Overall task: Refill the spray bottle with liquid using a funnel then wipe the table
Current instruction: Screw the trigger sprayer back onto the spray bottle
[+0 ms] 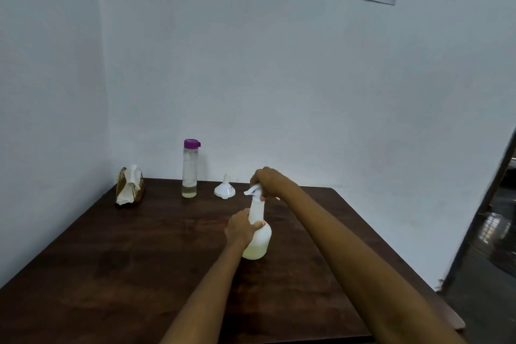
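Note:
A white spray bottle [259, 237] stands upright near the middle of the dark wooden table [134, 265], with pale liquid in its lower part. My left hand [240, 230] is wrapped around its neck and shoulder. My right hand [267, 180] is closed over the trigger head on top. Behind it a white funnel [225, 189] rests wide end down on the table. A clear bottle with a purple cap [190, 169] stands to the funnel's left, a little yellowish liquid at its bottom.
A brown holder with white tissues [130, 187] sits at the table's back left corner. White walls close the back and left sides. The table's right edge borders a dark doorway [491, 218]. Paper notices hang high on the wall.

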`<state>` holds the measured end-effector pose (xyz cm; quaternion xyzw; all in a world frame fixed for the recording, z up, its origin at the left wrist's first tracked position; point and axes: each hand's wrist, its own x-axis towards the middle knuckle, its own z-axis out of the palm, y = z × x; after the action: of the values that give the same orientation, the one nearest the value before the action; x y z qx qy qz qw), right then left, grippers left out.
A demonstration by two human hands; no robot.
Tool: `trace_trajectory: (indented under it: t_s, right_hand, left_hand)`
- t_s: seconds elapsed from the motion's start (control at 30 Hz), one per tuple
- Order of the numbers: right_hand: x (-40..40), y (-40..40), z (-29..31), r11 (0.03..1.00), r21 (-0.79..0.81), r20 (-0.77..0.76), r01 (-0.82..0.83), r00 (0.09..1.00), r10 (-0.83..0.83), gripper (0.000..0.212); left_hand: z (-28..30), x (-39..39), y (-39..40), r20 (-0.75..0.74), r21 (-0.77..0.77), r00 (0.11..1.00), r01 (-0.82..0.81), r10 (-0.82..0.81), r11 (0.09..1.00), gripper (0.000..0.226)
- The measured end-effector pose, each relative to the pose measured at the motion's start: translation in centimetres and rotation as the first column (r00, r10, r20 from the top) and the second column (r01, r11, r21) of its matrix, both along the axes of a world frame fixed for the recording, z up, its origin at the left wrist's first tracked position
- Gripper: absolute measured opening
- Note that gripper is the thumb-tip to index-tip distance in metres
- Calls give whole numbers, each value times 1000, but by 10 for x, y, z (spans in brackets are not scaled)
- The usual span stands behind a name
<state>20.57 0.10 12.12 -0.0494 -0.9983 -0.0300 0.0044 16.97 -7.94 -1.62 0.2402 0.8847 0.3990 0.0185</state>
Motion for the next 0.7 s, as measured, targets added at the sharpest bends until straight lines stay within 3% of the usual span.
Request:
trace_trajectory:
  t_s: [0.13,0.17,0.37,0.47,0.57,0.63,0.7]
  right_hand:
    - [-12,7,8,993,-61,59,100,994,-97,27]
    - [-17,8,8,988,-78,70,136,989,-131,20]
    - [-35,-9,-17,901,-186,5,392,917,-398,25]
    - [-31,-19,-9,900,-189,151,393,917,-369,16]
    - [-27,-14,-6,882,-375,222,284,952,-212,49]
    - [-19,-7,-14,750,-643,113,152,988,-103,44]
    - [-12,6,-23,465,-884,19,55,996,-83,49]
  left_hand:
    - [1,0,0,-9,30,1000,5,-5,1000,54]
    - [-1,0,-1,-10,36,1000,4,-4,999,55]
    - [-9,-2,-4,-18,82,1000,-12,14,997,57]
    - [-13,-3,-6,19,125,999,-32,30,992,63]
    - [-16,-5,-7,74,136,997,-32,22,990,65]
    - [-17,-7,-7,94,139,995,-33,20,990,65]
    - [-16,-8,-5,91,138,996,-29,16,990,65]
